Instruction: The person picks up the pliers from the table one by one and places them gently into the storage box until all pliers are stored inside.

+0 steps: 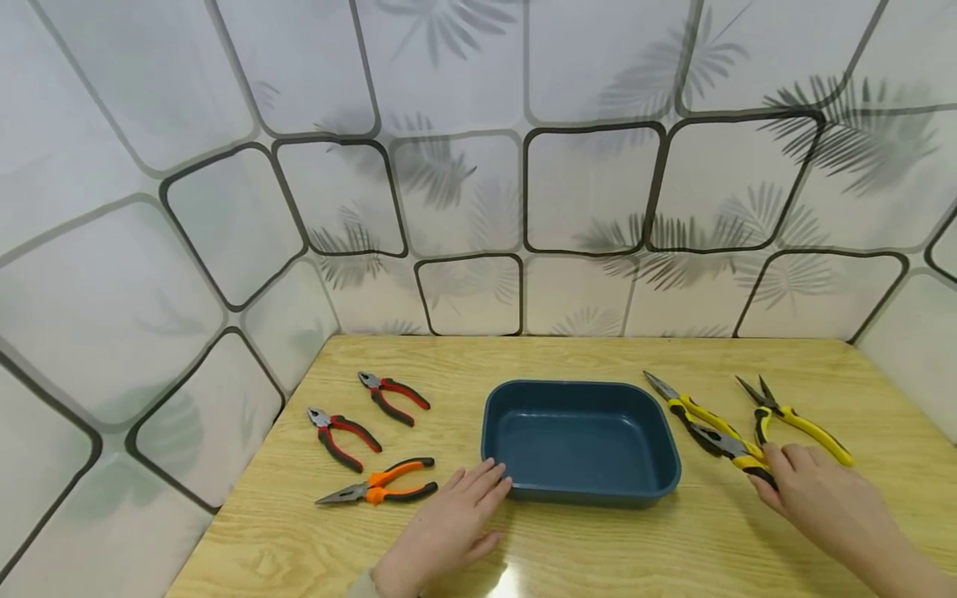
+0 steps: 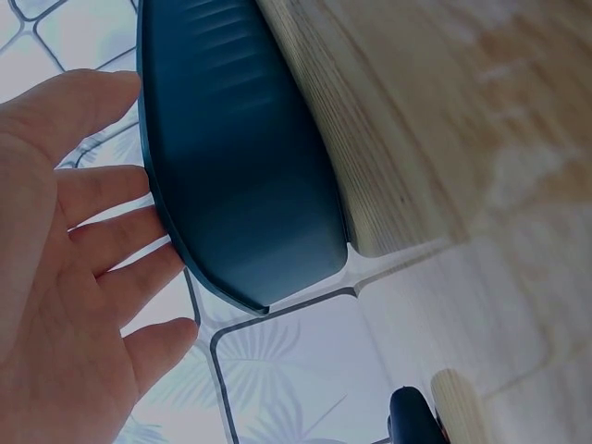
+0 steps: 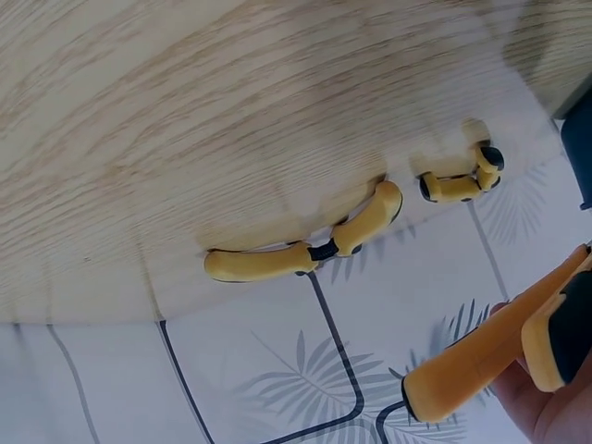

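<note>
The right hand [image 1: 826, 494] is gripping likely heavy, stiff pliers [image 1: 734, 449] suitably, by the handles [image 1: 750, 463]; the left hand [image 1: 452, 519], fingers straight, is touching the tray [image 1: 583, 448].

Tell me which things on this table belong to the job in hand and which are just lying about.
Seemingly in the job:
held yellow pliers, gripped by the right hand
blue tray, touched by the left hand

Apparently just lying about:
rear red pliers
front red pliers
orange pliers
tray-side yellow pliers
far-right yellow pliers
</note>
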The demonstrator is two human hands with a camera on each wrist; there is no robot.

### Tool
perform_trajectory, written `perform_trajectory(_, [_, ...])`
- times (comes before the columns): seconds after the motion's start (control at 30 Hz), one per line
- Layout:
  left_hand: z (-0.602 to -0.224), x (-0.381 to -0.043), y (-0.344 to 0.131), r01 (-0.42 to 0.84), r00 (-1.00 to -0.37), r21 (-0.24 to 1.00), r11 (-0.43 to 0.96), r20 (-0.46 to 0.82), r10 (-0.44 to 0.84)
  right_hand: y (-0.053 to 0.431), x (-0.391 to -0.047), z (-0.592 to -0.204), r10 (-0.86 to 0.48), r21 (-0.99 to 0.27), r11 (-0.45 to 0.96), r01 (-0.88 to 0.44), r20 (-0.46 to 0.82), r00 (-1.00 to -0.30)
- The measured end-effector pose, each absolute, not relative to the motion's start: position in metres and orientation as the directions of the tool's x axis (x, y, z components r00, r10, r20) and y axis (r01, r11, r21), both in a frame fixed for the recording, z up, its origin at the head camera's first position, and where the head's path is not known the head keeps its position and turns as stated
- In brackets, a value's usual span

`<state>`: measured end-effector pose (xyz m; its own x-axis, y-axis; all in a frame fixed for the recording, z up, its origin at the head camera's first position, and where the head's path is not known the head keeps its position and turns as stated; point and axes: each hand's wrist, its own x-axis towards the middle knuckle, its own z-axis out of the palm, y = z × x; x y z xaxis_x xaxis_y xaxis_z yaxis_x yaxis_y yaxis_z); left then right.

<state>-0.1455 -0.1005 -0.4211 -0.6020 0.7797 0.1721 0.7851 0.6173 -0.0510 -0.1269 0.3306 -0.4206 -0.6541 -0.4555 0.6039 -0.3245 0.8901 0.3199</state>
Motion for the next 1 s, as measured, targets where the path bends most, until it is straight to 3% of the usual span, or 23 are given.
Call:
perform_trajectory(0.3, [-0.424,-0.145,-0.102,0.793,-0.587,-0.053,0.606,0.195,0.786,0.324,-0.125,-0.421,-0.43,0.283,0.903,-0.323,0.583,-0.69])
perform_trajectory(1.0, [-0.421,-0.145,-0.101,0.791,-0.592,-0.05,0.61,0.193,0.783,0.313,-0.129,-0.412,-0.455,0.267,0.888,-0.374,0.628,-0.631])
